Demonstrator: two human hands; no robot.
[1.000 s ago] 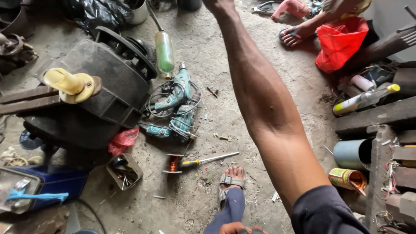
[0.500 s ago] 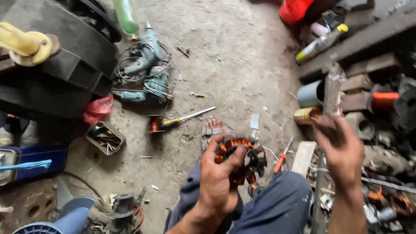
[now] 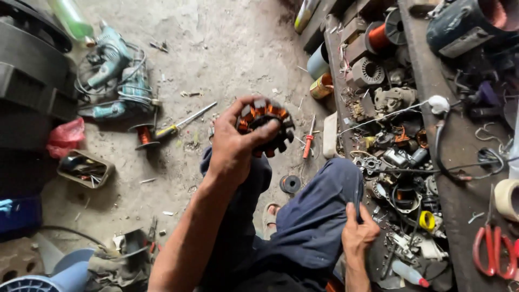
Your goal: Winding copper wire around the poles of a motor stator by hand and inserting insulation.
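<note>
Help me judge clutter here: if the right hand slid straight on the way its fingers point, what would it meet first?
Probably the trouser fabric that the right hand already rests on; beyond the knee, likely the small metal parts, though depth is unclear.

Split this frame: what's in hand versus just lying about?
In hand:
- left hand grips a copper-wound stator
- right hand rests on the blue trouser leg, holding nothing

Lying about:
- red-handled screwdriver on the floor
- yellow-handled screwdriver
- teal power drill with cable
- wire spool
- red scissors on the bench
- tape roll
</note>
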